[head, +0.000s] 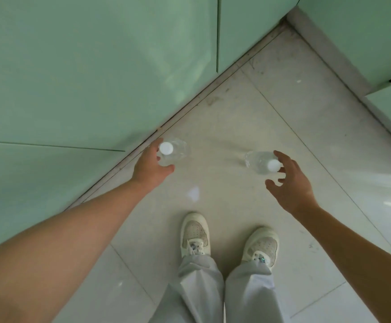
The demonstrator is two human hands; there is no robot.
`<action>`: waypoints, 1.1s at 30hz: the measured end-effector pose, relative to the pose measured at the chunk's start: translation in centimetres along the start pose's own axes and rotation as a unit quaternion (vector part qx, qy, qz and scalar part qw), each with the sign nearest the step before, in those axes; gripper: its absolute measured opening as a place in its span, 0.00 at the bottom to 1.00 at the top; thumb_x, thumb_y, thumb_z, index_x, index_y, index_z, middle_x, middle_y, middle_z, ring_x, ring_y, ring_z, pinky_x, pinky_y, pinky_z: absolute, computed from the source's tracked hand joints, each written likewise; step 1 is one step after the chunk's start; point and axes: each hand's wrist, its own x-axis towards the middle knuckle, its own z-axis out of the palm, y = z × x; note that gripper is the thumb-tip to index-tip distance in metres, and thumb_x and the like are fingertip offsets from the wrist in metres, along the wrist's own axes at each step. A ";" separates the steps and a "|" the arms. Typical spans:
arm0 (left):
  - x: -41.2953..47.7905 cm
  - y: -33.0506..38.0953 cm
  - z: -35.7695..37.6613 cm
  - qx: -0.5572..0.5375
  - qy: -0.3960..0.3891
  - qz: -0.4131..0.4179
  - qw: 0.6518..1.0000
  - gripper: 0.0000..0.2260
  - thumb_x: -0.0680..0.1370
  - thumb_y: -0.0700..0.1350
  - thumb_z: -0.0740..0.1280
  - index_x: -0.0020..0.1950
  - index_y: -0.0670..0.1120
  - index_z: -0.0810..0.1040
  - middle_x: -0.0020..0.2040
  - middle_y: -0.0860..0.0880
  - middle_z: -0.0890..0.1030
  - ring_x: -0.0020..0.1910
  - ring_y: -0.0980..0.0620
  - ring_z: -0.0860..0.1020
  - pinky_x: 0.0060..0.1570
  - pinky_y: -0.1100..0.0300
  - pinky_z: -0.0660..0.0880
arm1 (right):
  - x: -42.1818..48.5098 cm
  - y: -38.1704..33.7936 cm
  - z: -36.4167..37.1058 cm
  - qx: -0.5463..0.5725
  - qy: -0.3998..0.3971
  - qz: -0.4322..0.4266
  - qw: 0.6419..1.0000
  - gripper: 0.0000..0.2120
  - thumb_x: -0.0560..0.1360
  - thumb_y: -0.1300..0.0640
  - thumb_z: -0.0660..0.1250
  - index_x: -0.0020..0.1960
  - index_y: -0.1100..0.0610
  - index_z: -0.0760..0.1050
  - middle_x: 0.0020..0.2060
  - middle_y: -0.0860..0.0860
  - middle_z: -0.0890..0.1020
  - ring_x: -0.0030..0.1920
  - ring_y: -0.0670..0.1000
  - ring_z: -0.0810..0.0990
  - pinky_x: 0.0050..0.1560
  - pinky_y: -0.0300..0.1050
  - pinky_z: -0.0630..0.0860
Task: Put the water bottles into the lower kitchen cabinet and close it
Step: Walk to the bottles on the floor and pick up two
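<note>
Left hand: the left hand (151, 165) reached down with thumb on the near side and fingers on the far side, curled round the shoulder of the left bottle (178, 150); how tightly it gripped could not be told.
Right hand: the right hand (291, 185) was spread, its fingertips (281, 170) at the cap of the right bottle (258, 160), thumb well apart, nothing clasped.
Bottle positions: both stood upright on the floor (236, 117), well apart from each other. The left one was just beside the kick strip (189, 106) under the cabinets, and the right one was further out on the tiles.
In the way: the mint-green cabinet door (85, 73) facing the bottles was flush and closed, as was the narrower door (248, 26) beside it.
Further around: another green cabinet front (364, 31) ran along the right edge. Near the person were two cream shoes (195, 234) and pale grey trouser legs (201, 287).
Floor: pale tiles with thin joints and scattered grey smudges.
Bottle looks: clear plastic, each with a round white cap (166, 148), and see-through down to the floor.
Writing: the bottles were seen from above, with their sides mostly hidden, and nothing on them was legible.
</note>
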 end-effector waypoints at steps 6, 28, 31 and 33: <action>1.5 -0.8 1.1 -0.038 0.030 0.022 0.999 0.33 0.68 0.45 0.79 0.70 0.56 0.73 0.63 0.57 0.78 0.57 0.53 0.78 0.60 0.52 0.76 | 2.4 0.5 1.6 0.003 0.013 0.021 1.000 0.39 0.70 0.58 0.78 0.76 0.48 0.64 0.64 0.52 0.76 0.51 0.57 0.82 0.53 0.50 0.77; -15.4 7.6 -5.1 -0.120 0.137 -0.041 0.982 0.23 0.67 0.53 0.80 0.57 0.53 0.76 0.54 0.57 0.81 0.54 0.51 0.80 0.56 0.51 0.78 | -9.7 -11.5 -4.9 0.171 0.119 0.050 0.977 0.25 0.66 0.50 0.81 0.56 0.50 0.72 0.49 0.44 0.82 0.49 0.46 0.82 0.44 0.37 0.73; -19.3 11.8 -8.3 -0.164 0.169 -0.037 0.971 0.23 0.67 0.49 0.81 0.57 0.53 0.76 0.53 0.58 0.81 0.52 0.54 0.79 0.55 0.57 0.77 | -13.0 -15.6 -8.3 0.216 0.150 0.036 0.964 0.26 0.66 0.51 0.81 0.59 0.48 0.73 0.52 0.42 0.81 0.52 0.44 0.82 0.48 0.40 0.76; -21.9 14.8 -11.1 -0.174 0.188 -0.029 0.966 0.21 0.67 0.48 0.81 0.55 0.53 0.75 0.49 0.60 0.80 0.49 0.56 0.78 0.53 0.60 0.75 | -15.3 -18.5 -11.2 0.242 0.169 0.030 0.955 0.26 0.66 0.50 0.80 0.61 0.48 0.74 0.53 0.41 0.82 0.52 0.45 0.82 0.49 0.41 0.77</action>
